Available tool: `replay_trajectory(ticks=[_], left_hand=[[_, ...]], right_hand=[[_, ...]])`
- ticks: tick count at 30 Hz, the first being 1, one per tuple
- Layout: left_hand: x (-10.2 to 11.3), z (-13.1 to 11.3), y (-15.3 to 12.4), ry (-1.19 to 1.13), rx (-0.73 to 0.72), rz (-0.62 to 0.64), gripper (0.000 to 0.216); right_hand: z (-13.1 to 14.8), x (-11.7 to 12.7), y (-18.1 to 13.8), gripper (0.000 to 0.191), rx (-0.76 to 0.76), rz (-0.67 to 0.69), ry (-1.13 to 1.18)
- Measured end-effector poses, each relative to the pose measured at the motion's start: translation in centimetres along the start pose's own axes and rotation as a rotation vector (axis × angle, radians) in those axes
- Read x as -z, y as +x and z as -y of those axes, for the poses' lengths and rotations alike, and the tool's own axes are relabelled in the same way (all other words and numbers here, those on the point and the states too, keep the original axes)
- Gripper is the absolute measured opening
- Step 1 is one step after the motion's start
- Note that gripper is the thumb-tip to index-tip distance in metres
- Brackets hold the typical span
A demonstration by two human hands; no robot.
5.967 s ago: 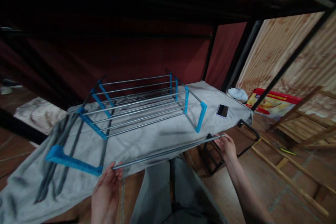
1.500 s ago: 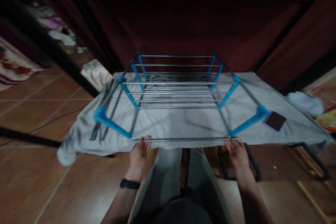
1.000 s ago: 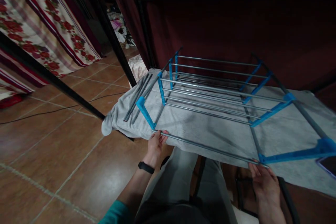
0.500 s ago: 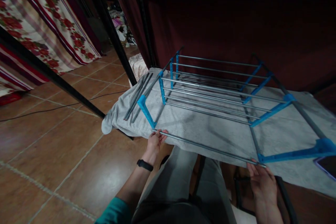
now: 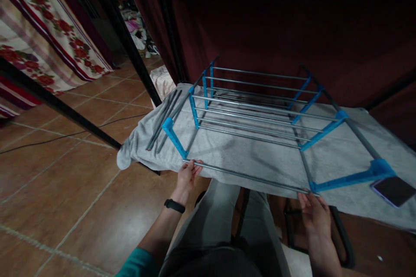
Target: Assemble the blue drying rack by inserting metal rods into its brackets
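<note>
A half-built rack (image 5: 260,112) of silver rods and blue plastic brackets lies on a grey towel (image 5: 253,158). I hold one silver rod (image 5: 247,176) crosswise at the rack's near end. My left hand (image 5: 186,175) pinches its left tip beside the near-left blue bracket (image 5: 173,137). My right hand (image 5: 313,214) grips the right tip, just below the near-right blue bracket (image 5: 352,177). Both rod ends sit right at the brackets' lower corners.
Several loose grey rods (image 5: 162,119) lie on the towel's left part. A phone (image 5: 393,190) rests at the right. A black metal frame (image 5: 338,236) stands under the towel's edge. Tiled floor (image 5: 65,181), a black bed post (image 5: 130,43) and a floral curtain (image 5: 35,47) fill the left.
Over six seconds I brought the rod from in front of the towel up against the two near brackets. In the last second the view shifted slightly; my hands kept their grip.
</note>
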State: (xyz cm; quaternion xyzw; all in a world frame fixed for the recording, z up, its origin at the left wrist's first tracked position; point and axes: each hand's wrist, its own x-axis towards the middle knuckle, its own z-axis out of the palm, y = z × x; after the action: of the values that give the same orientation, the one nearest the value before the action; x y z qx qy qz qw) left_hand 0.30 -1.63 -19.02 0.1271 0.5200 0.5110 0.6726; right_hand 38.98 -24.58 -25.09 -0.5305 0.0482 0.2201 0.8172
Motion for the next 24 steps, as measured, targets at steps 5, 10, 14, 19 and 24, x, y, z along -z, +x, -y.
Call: replay_trajectory(ticks=[5, 10, 14, 19, 24], left_hand=[[0.0, 0.0, 0.0, 0.004, 0.017, 0.010, 0.010], [0.0, 0.0, 0.0, 0.012, 0.044, 0.024, 0.008], [0.1, 0.0, 0.1, 0.023, 0.040, 0.028, 0.008], [0.1, 0.2, -0.4, 0.042, 0.032, 0.032, 0.009], [0.5, 0.1, -1.0, 0.066, 0.011, 0.058, 0.011]], right_hand=[[0.1, 0.1, 0.0, 0.046, -0.009, -0.001, 0.010], [0.0, 0.0, 0.0, 0.044, -0.006, 0.013, 0.008], [-0.1, 0.1, 0.1, 0.044, -0.003, 0.033, 0.009], [-0.3, 0.3, 0.0, 0.042, 0.005, 0.040, 0.005], [-0.6, 0.1, -0.5, 0.041, 0.024, 0.009, 0.042]])
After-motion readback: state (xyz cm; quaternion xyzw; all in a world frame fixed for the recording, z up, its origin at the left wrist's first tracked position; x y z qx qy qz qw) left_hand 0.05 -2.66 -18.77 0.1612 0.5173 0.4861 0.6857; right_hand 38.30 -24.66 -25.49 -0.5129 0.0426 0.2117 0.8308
